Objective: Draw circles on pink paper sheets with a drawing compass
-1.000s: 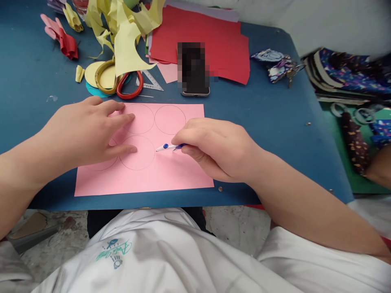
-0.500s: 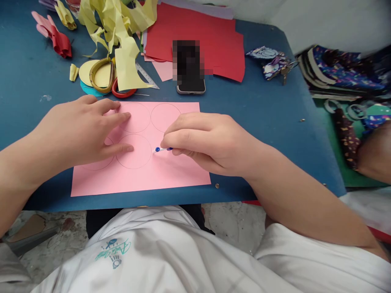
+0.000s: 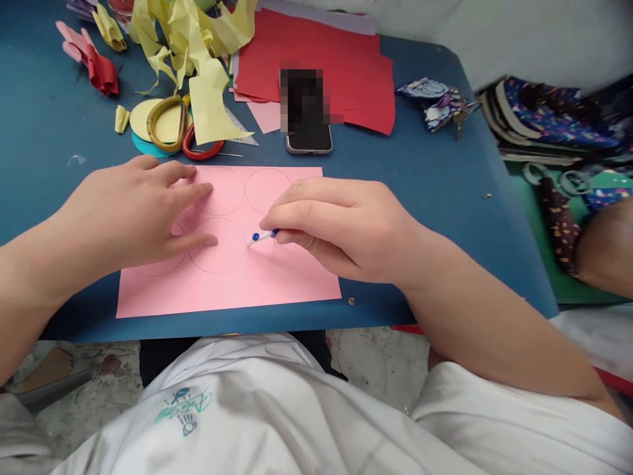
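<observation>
A pink sheet of paper (image 3: 277, 277) with several pencilled circles lies on the blue table (image 3: 430, 224) in front of me. My left hand (image 3: 133, 214) rests flat on the sheet's left part, fingers stretched out over the circles. My right hand (image 3: 341, 224) is closed on a small white and blue pen (image 3: 261, 237), its tip touching the paper just right of the lower circle.
A phone (image 3: 307, 125) lies behind the sheet beside red paper sheets (image 3: 341, 66). Yellow paper scraps (image 3: 198, 53), red-handled scissors (image 3: 200, 148) and a tape ring (image 3: 165, 122) sit at the back left. Patterned fabric (image 3: 554, 119) and another person's arm (image 3: 606, 254) are on the right.
My right hand slid a little to the left with the pen, so the tip now sits nearer the lower circle. My left hand stays flat on the sheet.
</observation>
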`<state>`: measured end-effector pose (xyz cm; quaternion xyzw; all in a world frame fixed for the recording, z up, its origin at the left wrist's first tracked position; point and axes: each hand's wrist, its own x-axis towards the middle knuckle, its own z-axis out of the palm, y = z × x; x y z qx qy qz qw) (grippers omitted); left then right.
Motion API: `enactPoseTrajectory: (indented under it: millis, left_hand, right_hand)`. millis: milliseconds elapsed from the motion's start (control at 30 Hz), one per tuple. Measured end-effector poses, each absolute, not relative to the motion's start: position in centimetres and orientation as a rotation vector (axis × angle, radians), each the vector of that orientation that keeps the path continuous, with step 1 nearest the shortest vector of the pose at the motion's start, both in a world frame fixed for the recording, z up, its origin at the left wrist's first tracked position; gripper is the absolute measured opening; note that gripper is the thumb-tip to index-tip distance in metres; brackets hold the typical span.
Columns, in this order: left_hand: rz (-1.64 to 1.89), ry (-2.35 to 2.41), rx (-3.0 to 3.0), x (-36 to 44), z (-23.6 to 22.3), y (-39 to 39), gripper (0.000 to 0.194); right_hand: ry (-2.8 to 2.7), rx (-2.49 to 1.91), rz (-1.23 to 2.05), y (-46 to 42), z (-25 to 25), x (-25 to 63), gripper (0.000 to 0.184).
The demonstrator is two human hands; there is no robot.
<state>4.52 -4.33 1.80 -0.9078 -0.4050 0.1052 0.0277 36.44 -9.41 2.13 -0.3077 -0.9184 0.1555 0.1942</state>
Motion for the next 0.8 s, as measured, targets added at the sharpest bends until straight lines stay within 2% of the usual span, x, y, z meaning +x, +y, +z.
enactPoseTrajectory:
  millis: [233,433,533,633,733,800]
  left_hand:
    - [0.294,-1.269,-2.790,4.5,1.6,-4.3,0.093]
    - [0.240,-1.313,-2.832,4.3,1.5,-4.1,0.087]
    - [0.235,-1.345,-2.835,4.1,1.4,-4.1,0.087]
    - [0.158,-1.359,-2.873,4.0,1.3,-4.2,0.077]
    - [0.115,-1.351,-2.895,4.1,1.4,-4.3,0.071]
    - [0.198,-1.309,-2.858,4.1,1.6,-4.4,0.076]
  right_hand:
    - [-2.579,-0.784,0.235,-9.4,1.5,36.7,0.038]
    - [-2.546,-0.843,0.231,-9.5,1.5,36.5,0.039]
    - [-2.458,-0.857,0.076,-9.6,1.3,36.8,0.039]
    - [-2.391,-0.866,-0.093,-9.6,0.9,37.3,0.038]
    - [-2.391,-0.923,-0.052,-9.4,0.4,37.8,0.041]
    - [-2.377,-0.949,0.001,-9.2,0.2,37.9,0.042]
